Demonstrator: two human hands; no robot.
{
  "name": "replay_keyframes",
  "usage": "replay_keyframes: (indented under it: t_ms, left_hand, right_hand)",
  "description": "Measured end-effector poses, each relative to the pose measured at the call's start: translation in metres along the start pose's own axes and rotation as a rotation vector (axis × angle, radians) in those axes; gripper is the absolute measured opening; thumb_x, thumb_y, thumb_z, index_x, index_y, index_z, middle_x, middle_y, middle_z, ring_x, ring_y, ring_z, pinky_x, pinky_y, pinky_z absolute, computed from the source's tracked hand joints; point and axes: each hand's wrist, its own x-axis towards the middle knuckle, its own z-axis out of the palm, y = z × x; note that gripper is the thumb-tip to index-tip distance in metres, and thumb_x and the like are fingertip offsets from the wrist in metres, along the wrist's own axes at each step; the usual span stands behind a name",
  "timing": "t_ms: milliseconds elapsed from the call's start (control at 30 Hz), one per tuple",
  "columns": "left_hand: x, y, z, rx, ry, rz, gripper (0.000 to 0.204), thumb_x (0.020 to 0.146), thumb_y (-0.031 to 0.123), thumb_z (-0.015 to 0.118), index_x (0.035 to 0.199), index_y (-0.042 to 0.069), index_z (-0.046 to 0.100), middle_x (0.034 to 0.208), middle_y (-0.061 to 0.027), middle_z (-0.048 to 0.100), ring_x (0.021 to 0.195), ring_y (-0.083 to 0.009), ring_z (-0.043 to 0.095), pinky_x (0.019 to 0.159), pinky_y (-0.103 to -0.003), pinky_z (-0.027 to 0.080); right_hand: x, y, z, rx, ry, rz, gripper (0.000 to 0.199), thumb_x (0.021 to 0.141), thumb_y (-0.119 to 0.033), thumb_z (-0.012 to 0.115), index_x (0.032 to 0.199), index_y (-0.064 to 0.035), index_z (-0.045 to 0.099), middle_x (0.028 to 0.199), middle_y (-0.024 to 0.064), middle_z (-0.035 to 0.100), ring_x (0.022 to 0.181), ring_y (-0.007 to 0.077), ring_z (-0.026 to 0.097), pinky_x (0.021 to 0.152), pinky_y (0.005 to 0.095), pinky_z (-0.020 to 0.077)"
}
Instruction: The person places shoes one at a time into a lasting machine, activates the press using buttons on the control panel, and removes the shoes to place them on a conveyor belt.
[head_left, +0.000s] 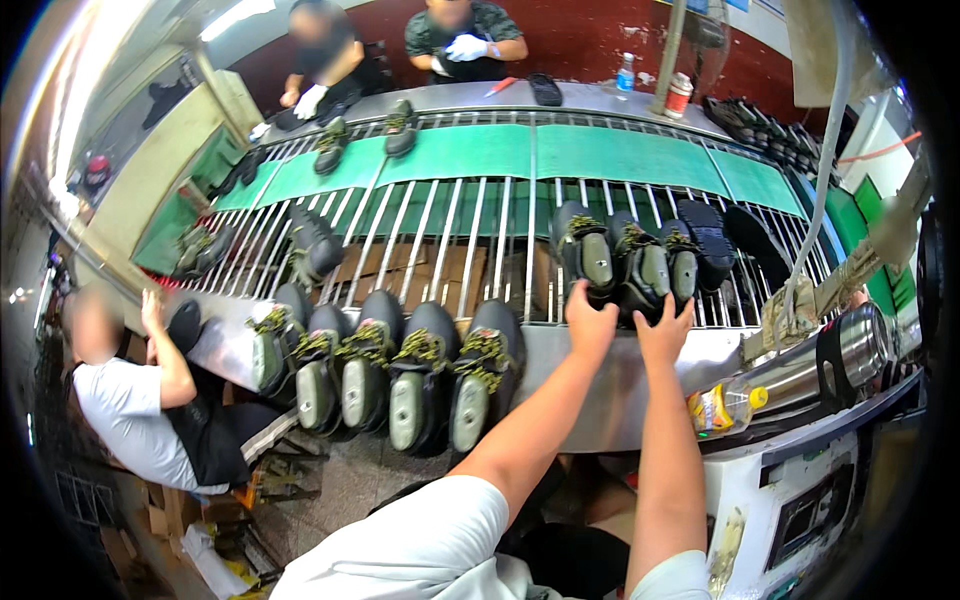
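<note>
Three dark shoes with olive panels and yellow-green laces stand side by side on the metal bars, toes pointing away. My left hand [592, 322] is closed at the heel of the left shoe [597, 262]. My right hand [663, 330] grips at the heels of the middle shoe [652, 272] and the narrower-looking right shoe [683, 275]; its fingertips are partly hidden. Just right of them lies a dark shoe with its sole up [706, 243]. To the left, several matching shoes [408, 400] stand in a row along the near metal ledge.
Beyond the bars runs a green belt [630, 158] carrying two shoes. A plastic bottle with a yellow cap [728, 408] and a steel flask [850, 350] lie at right. Two people work across the line; another person [130, 400] sits at left.
</note>
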Motion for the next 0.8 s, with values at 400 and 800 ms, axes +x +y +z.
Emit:
replay_keyframes:
  t_ms: [400, 800]
  left_hand:
    - [-0.159, 0.002, -0.383, 0.666, 0.272, 0.593, 0.091, 0.063, 0.021, 0.083, 0.136, -0.002, 0.033, 0.136, -0.0228, 0.036, 0.125, -0.0388, 0.039, 0.104, -0.045, 0.034]
    - [-0.038, -0.051, -0.366, 0.270, 0.562, 0.318, 0.054, 0.067, 0.007, 0.076, 0.116, -0.003, 0.055, 0.120, -0.0204, 0.058, 0.113, -0.0333, 0.055, 0.101, -0.040, 0.039]
  right_hand:
    - [-0.291, -0.194, -0.113, 0.657, -0.305, -0.458, 0.121, 0.056, -0.050, 0.086, 0.146, -0.0032, 0.019, 0.147, 0.0300, 0.020, 0.136, 0.0466, 0.025, 0.109, 0.0534, 0.0261]
    - [-0.297, -0.267, -0.041, 0.424, 0.106, -0.391, 0.110, 0.050, -0.054, 0.088, 0.133, -0.0100, 0.030, 0.137, 0.0292, 0.021, 0.128, 0.0501, 0.023, 0.103, 0.0652, 0.0259]
